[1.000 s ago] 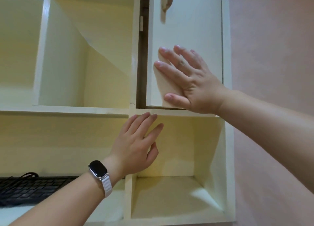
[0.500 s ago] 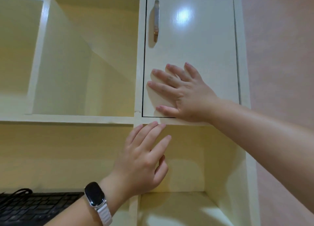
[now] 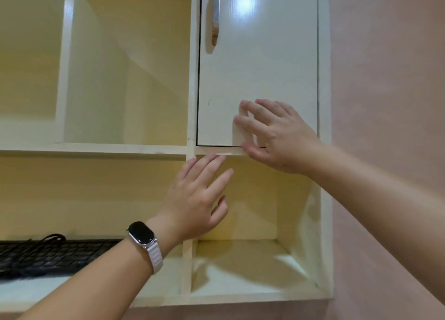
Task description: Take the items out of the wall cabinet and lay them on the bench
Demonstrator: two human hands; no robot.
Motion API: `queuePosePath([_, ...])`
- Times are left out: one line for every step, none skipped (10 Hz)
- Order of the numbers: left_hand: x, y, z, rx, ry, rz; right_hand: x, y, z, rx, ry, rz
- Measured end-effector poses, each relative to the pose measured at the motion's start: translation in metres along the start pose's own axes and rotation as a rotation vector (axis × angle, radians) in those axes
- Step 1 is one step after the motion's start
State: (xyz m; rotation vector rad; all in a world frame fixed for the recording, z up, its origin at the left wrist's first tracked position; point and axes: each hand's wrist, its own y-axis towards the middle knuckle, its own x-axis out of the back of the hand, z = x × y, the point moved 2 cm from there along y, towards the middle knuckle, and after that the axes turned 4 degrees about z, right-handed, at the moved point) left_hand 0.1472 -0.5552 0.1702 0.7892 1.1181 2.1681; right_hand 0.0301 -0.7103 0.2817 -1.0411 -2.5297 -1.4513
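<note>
The wall cabinet (image 3: 96, 148) is a set of cream cubbies, and the door (image 3: 265, 67) over its upper right cubby is flush with the frame, hiding whatever is behind it; a metal handle (image 3: 215, 16) stands upright near its left edge. A black keyboard (image 3: 48, 257) with a looped cable lies on the lower left shelf, the only item in view. A pink wall (image 3: 385, 79) runs along the cabinet's right side. The right hand (image 3: 281, 136) is over the door's lower right corner, fingers spread and straight, gripping nothing; blur hides whether they touch it. The left hand (image 3: 195, 199), with a watch (image 3: 141, 233) on its wrist, is flat and empty before the lower right cubby, fingertips just under the shelf edge. A second ago the door was ajar; it has since closed, and the right hand has slid from its middle toward the corner.
</note>
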Motion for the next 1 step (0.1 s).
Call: queuePosePath([0.0141,-0.0064,-0.01,0.066,-0.009,0.063,0.0056,-0.0342,-0.0031,-0.047,0.047,0.034])
